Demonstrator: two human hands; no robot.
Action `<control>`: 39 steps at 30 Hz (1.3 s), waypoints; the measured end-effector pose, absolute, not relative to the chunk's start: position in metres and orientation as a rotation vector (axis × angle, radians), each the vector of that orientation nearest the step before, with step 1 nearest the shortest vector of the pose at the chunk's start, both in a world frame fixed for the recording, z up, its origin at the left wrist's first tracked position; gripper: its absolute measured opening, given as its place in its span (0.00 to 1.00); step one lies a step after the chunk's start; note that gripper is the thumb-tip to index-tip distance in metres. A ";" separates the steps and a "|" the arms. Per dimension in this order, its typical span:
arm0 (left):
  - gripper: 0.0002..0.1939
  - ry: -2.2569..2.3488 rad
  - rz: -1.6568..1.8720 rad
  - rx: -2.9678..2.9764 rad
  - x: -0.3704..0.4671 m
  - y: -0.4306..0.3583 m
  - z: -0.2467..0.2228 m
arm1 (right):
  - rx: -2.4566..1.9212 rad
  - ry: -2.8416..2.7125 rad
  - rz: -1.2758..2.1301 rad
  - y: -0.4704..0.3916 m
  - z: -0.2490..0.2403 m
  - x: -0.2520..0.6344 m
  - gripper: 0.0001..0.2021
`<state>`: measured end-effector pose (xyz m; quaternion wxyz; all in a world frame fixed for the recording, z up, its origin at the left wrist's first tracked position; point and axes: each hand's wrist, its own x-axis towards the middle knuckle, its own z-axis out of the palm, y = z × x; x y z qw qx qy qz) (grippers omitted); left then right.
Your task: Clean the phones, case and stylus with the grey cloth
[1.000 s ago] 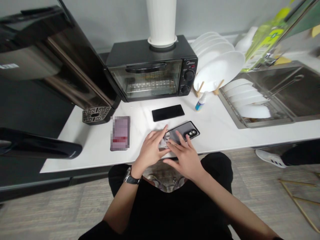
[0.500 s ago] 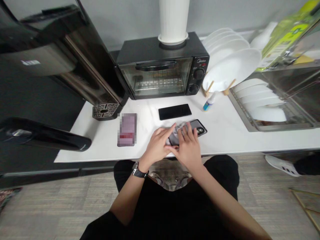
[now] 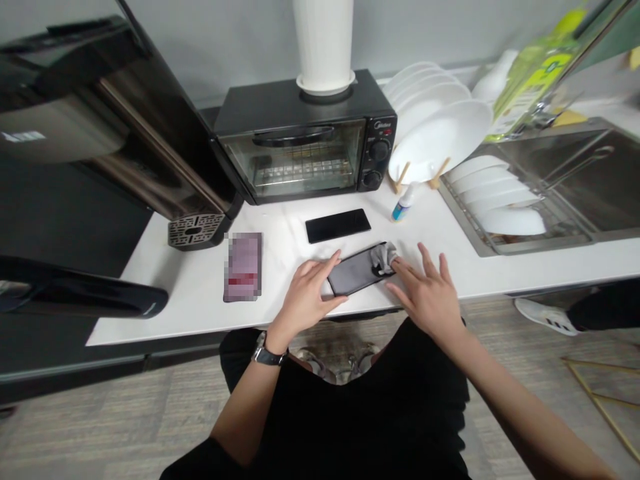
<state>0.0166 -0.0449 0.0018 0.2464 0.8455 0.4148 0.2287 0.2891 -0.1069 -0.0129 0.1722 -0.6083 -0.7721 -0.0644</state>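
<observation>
A grey phone case [image 3: 353, 272] with a black rim lies slantwise near the counter's front edge. My left hand [image 3: 309, 293] holds its left end, thumb along the near side and fingers at the far side. At the right end, a crumpled grey cloth [image 3: 384, 259] covers most of the camera area. Fingertips of my right hand [image 3: 429, 293] press this cloth, while its other fingers spread out to the right. Just behind the case lies a black phone [image 3: 338, 225], dark face up. A small spray bottle [image 3: 403, 204] with a blue label stands farther back.
On the white counter [image 3: 193, 300], a purple packet [image 3: 243, 267] lies left. Behind are a toaster oven [image 3: 300, 157], a black drinks machine [image 3: 195, 230] and racked white plates [image 3: 440, 137]. A sink [image 3: 575, 180] holding dishes is at right; a black cylindrical appliance [image 3: 80, 290] juts in from the left.
My right hand has slid right with the cloth, from the middle of the case to its camera end. More of the grey surface shows. The camera view has shifted slightly right.
</observation>
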 end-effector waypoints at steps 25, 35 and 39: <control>0.48 1.189 0.647 2.366 0.019 -0.045 -0.002 | -1.728 -2.148 -0.159 -0.091 -0.021 0.281 0.38; 0.50 1.220 0.621 2.347 0.017 -0.043 -0.004 | -1.419 -2.217 0.110 -0.097 -0.016 0.187 0.47; 0.50 1.241 0.619 2.322 0.017 -0.047 -0.002 | -1.369 -2.324 0.132 -0.112 -0.014 0.210 0.42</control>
